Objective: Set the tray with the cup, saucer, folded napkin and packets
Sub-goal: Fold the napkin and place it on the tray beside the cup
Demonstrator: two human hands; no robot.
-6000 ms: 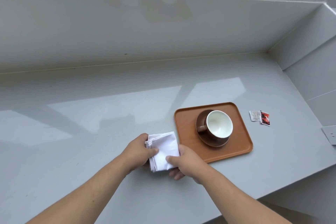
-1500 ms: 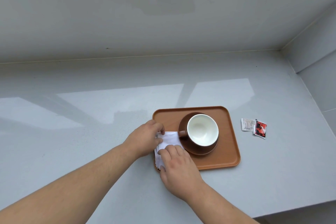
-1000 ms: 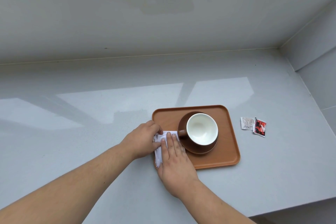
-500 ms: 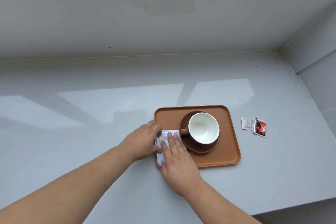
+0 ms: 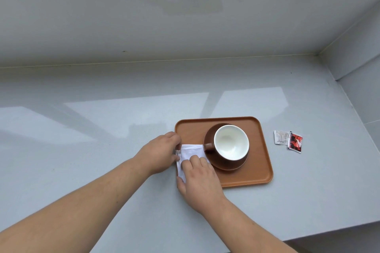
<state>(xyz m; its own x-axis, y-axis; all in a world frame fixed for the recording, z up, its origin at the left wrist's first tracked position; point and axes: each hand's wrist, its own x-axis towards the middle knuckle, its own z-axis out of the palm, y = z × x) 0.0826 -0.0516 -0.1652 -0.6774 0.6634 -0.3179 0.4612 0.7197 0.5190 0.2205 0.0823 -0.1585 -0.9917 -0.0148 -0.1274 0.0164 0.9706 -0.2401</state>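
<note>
An orange-brown tray (image 5: pixel 259 170) lies on the grey counter. On it a brown saucer (image 5: pixel 230 165) carries a brown cup (image 5: pixel 231 142) with a white inside, handle pointing left. A folded white napkin (image 5: pixel 190 152) lies on the tray's left part, touching the saucer's edge. My left hand (image 5: pixel 159 153) pinches the napkin's left edge at the tray rim. My right hand (image 5: pixel 198 181) rests on the napkin's near half, fingers curled over it, thumb at the near left corner. Two packets, one white (image 5: pixel 281 137) and one red (image 5: pixel 295 142), lie on the counter right of the tray.
The grey counter (image 5: pixel 102 129) runs far to the left and back to a pale upstand (image 5: pixel 164 16). A side wall (image 5: pixel 359 80) closes it on the right. The counter's front edge (image 5: pixel 333 230) passes close below the tray at the lower right.
Earlier I held the napkin on the counter left of the tray; it now lies on the tray beside the saucer. Over the last half second my right fingers pulled back toward me, baring more napkin.
</note>
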